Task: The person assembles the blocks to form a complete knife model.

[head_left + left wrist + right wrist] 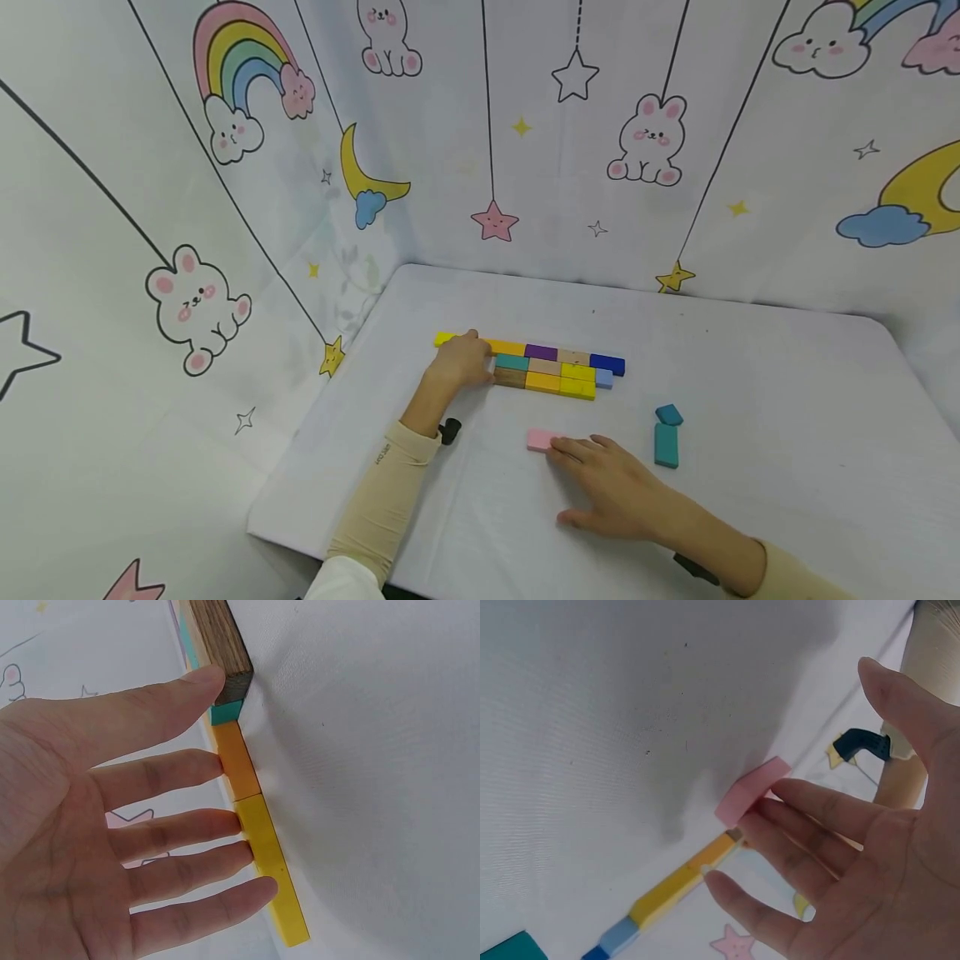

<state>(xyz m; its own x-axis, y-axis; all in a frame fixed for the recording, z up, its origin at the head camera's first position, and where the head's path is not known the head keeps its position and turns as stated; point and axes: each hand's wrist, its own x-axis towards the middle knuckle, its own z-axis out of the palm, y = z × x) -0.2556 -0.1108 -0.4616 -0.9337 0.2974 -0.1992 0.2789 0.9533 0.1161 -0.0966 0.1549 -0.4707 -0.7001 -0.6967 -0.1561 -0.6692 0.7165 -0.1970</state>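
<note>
In the head view my left hand is at the left end of several rows of coloured blocks. The left wrist view shows its fingers extended, fingertips touching the orange block and the yellow block, the thumb against the brown wooden block. Nearer the front, my right hand reaches with straight fingers to a pink block lying apart from the rows. In the right wrist view its fingertips touch the edge of that pink block, and the thumb is spread away.
To the right lie a teal rectangular block and a teal angular block. A dark blue block and a light blue block end the rows. Behind the white table hangs a cartoon-printed cloth.
</note>
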